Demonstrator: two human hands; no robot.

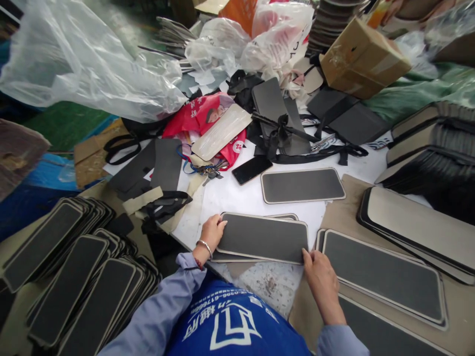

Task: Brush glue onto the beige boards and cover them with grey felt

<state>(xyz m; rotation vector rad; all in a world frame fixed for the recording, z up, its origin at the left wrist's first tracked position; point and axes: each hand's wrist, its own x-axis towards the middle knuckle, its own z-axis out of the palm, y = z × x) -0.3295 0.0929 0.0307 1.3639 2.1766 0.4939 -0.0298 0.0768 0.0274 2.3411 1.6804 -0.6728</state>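
A dark grey rectangular panel (263, 238) with rounded corners and a pale beige rim lies before me at the table's near edge. My left hand (211, 236), with a bracelet at the wrist, is closed on its left end. At the lower right corner, my right hand (321, 277) pinches the panel between thumb and fingers. Edges of another panel (233, 258) show beneath it, mostly covered. A similar panel (302, 185) lies flat just beyond, beside a black phone (252, 169).
Stacks of grey panels (70, 287) stand at lower left. More panels (384, 274) lie to the right, near beige-faced ones (419, 222). Black straps (282, 131), keys (211, 170), plastic bags (92, 64) and a cardboard box (365, 57) clutter the back.
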